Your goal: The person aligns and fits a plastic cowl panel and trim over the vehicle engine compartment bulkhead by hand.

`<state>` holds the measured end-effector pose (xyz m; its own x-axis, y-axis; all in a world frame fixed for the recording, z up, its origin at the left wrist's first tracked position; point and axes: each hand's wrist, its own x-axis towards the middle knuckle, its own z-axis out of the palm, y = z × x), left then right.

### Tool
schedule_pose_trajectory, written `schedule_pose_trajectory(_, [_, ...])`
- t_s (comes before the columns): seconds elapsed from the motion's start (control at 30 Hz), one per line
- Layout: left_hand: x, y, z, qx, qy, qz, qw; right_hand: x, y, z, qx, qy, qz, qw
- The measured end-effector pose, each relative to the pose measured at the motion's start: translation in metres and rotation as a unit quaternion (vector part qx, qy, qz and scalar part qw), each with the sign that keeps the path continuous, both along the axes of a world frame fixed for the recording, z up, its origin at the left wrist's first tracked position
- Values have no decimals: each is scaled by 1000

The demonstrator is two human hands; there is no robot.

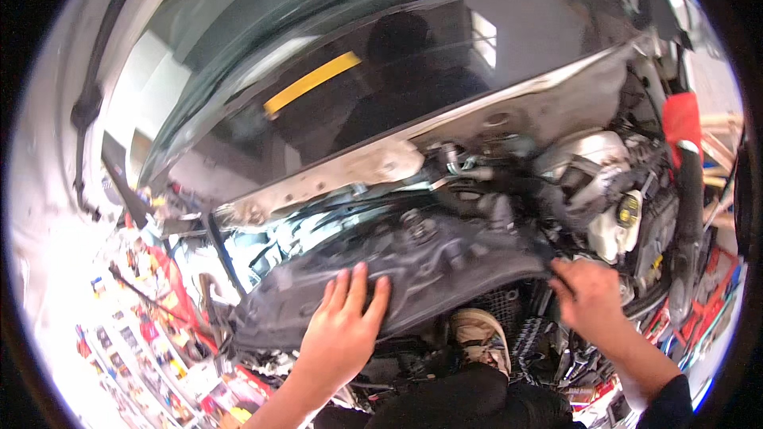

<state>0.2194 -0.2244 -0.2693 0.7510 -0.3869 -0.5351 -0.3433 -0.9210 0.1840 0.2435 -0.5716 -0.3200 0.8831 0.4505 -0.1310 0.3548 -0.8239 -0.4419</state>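
An open vehicle engine bay (588,99) bears a black moulded panel (445,262) and crowded parts.
The panel lies aslant over the bay's left and middle, its far long side near a pale metal strip (381,163) below the windscreen; how much of its underside touches the parts beneath cannot be told. To the right of it sit a white reservoir (608,230) with a yellow-marked cap (629,210) and, just behind, a rounded silvery component (592,147). A beige shoe (480,334) stands among the dark parts at the near edge, close to a black ribbed piece (526,337), just beside the panel's near side.
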Motion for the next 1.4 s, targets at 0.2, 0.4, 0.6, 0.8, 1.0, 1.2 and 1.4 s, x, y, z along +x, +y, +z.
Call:
schedule_pose_trajectory(0.2, [-1, 23, 19, 4, -100, 118, 988, 31, 13, 22, -13, 100, -8, 995])
schedule_pose_trajectory(0.4, [-14, 99, 33, 15, -21, 110, 994, 49, 21, 45, -32, 127, 32, 991])
schedule_pose_trajectory(0.6, [15, 88, 33, 47, -9, 18, 999, 46, -7, 33, -42, 138, -13, 990])
schedule_pose_trajectory(0.8, [51, 109, 12, 27, 42, 42, 998, 49, 4, 26, -43, 42, -33, 998])
schedule_pose_trajectory(1.0, [57, 122, 6, -49, -2, 48, 998, 53, 23, 35, -65, 6, 6, 998])
schedule_pose_trajectory(1.2, [44, 141, -8, -93, -30, 65, 993, 41, 45, 42, -94, 36, 15, 995])
schedule_pose_trajectory(1.4, [36, 133, -18, -65, -22, 28, 997, 58, 22, 31, -98, 71, 37, 992])
